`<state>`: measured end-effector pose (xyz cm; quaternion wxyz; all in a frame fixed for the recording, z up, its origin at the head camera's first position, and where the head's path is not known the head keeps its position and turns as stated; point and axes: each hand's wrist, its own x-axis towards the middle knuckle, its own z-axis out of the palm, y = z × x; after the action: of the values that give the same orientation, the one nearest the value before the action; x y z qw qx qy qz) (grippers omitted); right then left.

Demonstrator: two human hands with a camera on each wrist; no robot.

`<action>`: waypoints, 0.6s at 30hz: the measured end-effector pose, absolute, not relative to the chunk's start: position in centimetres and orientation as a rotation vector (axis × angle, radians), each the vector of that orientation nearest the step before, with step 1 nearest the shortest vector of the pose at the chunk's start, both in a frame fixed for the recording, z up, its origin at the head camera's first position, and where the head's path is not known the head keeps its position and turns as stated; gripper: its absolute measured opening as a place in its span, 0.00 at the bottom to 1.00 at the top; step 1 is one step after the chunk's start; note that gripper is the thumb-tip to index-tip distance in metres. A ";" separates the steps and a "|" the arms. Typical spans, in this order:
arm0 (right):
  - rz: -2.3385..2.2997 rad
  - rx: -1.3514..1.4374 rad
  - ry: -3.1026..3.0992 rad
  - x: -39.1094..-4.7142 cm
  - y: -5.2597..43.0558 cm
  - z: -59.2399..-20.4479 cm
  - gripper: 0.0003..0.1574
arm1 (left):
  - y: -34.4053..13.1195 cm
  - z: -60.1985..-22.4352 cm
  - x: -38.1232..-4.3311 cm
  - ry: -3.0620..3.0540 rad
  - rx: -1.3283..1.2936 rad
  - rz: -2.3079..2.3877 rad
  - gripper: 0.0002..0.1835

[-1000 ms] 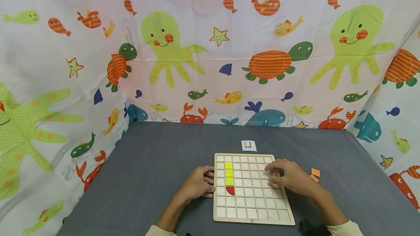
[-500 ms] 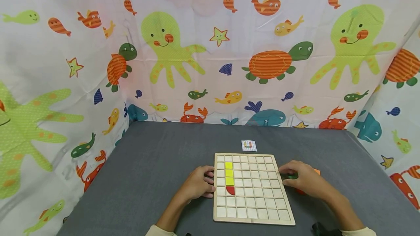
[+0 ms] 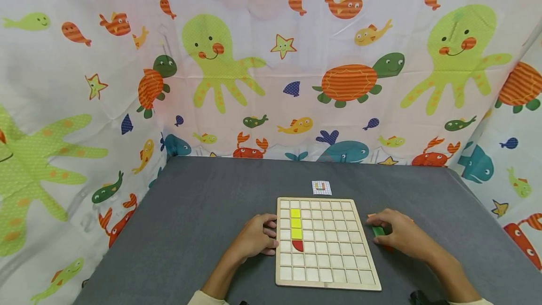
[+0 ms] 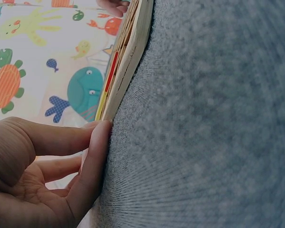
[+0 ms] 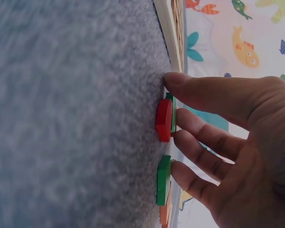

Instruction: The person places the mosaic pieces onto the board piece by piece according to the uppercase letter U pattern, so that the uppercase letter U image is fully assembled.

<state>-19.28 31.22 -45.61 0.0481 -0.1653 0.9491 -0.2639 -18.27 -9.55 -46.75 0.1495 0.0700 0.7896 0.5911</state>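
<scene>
A wooden grid board (image 3: 334, 249) lies on the grey table, with a column of yellow squares (image 3: 295, 223) and a red quarter-round tile (image 3: 298, 246) below them. My left hand (image 3: 254, 236) holds the board's left edge, thumb and fingertip at its side in the left wrist view. To the right of the board, my right hand (image 3: 400, 232) hovers low over loose tiles, thumb and fingers spread apart. Beneath it lie a green tile (image 3: 378, 231), a red tile (image 5: 164, 119), another green tile (image 5: 164, 180) and an orange one (image 5: 165, 209), partly hidden by the hand.
A small printed card (image 3: 322, 188) with a coloured pattern on a grid lies behind the board. Sea-animal fabric (image 3: 271, 74) hangs behind the grey table (image 3: 211, 201) and along both sides.
My right hand has moved from over the board's right side to the loose tiles beyond its right edge, uncovering a green tile between thumb and fingers. My left hand stays at the board's edge.
</scene>
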 end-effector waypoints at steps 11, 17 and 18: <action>-0.769 -0.422 2.860 -19.2 32.2 -45.4 0.24 | -9.5 -46.8 -18.2 2.271 0.196 1.698 0.37; -0.762 -0.454 2.875 -19.0 32.7 -45.5 0.22 | -9.5 -46.8 -18.3 2.280 0.203 1.697 0.37; -0.760 -0.452 2.875 -19.1 32.7 -45.5 0.22 | -9.5 -46.8 -18.2 2.281 0.204 1.696 0.37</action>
<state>-19.06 32.70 -45.52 0.0666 -0.1500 0.9537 -0.2522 -18.25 -9.48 -46.80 0.1453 0.0709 0.7919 0.5888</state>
